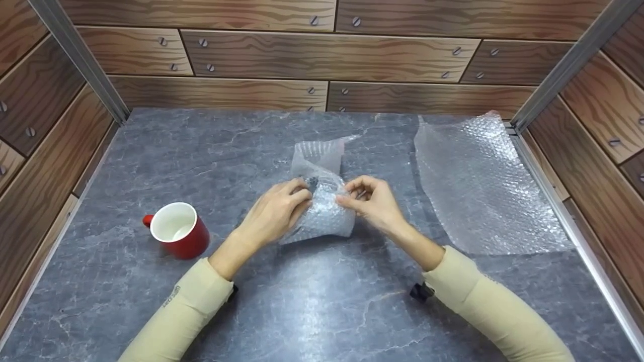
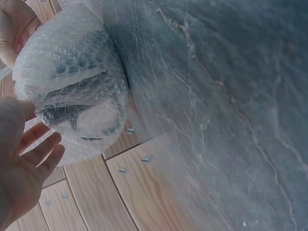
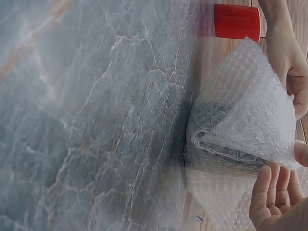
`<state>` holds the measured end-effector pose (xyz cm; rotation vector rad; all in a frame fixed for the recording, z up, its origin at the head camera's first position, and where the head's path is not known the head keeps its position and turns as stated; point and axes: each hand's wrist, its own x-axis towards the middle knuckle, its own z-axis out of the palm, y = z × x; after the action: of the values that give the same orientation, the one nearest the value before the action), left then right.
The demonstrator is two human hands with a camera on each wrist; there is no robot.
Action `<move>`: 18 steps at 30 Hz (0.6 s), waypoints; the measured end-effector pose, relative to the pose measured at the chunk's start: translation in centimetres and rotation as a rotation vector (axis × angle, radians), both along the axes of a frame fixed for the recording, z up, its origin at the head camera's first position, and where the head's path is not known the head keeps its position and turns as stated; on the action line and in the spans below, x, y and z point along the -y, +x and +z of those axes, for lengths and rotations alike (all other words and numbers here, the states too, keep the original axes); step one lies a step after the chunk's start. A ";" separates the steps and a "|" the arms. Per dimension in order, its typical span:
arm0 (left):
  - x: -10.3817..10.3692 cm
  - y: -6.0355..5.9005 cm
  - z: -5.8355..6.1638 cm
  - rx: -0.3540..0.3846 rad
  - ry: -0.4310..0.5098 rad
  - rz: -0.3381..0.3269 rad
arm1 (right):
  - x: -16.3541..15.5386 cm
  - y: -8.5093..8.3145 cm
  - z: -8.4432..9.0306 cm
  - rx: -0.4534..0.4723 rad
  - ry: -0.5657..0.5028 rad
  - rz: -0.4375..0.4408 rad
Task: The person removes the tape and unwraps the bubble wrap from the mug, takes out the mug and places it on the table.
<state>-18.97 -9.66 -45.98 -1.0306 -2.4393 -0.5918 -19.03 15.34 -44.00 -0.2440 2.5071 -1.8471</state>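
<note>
Both hands are on the bubble-wrapped bundle [image 1: 322,213] mid-tabletop [image 1: 312,311]: left hand [image 1: 275,211] curled round its side, right hand [image 1: 372,201] pinching the wrap. A red mug [image 1: 177,230] stands left of the bundle, a spare bubble wrap sheet [image 1: 478,186] lies right

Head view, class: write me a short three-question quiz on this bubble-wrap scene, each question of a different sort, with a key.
1. True or false: the red mug stands beside the left hand, apart from it.
2. What do both hands hold? A) a bubble-wrapped bundle; B) a roll of tape; C) a pair of scissors.
3. Fill in: a spare sheet of bubble wrap lies on the table on the person's ______ side.

Key: 1 true; 2 A; 3 right. The right hand pinches the wrap at the bundle's top.
</note>
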 end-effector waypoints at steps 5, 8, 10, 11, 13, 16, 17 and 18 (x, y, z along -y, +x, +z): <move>0.0 0.0 0.0 -0.001 -0.001 0.001 | -0.1 0.4 0.2 -0.019 -0.007 0.005; 0.0 0.0 0.0 -0.003 -0.005 0.004 | -0.2 0.6 0.2 -0.026 -0.012 0.012; 0.0 0.0 0.0 -0.002 -0.007 0.004 | -0.4 0.8 0.2 -0.032 -0.014 0.017; 0.0 0.0 0.0 -0.001 -0.007 0.004 | -0.5 0.9 0.2 -0.034 -0.016 0.020; 0.0 0.0 0.1 0.001 -0.007 0.003 | -0.6 1.0 0.1 -0.043 -0.017 0.029; 0.0 0.0 0.1 0.004 -0.003 0.003 | -0.8 1.2 0.2 -0.062 -0.017 0.042; 0.0 0.1 0.1 0.005 -0.003 0.003 | -0.8 1.3 0.2 -0.067 -0.019 0.047; 0.0 0.1 0.1 0.005 -0.002 0.002 | -0.9 1.4 0.2 -0.074 -0.018 0.053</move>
<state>-18.92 -9.68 -45.91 -1.0284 -2.4451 -0.5925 -17.62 16.24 -43.80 -0.3814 2.5060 -1.8749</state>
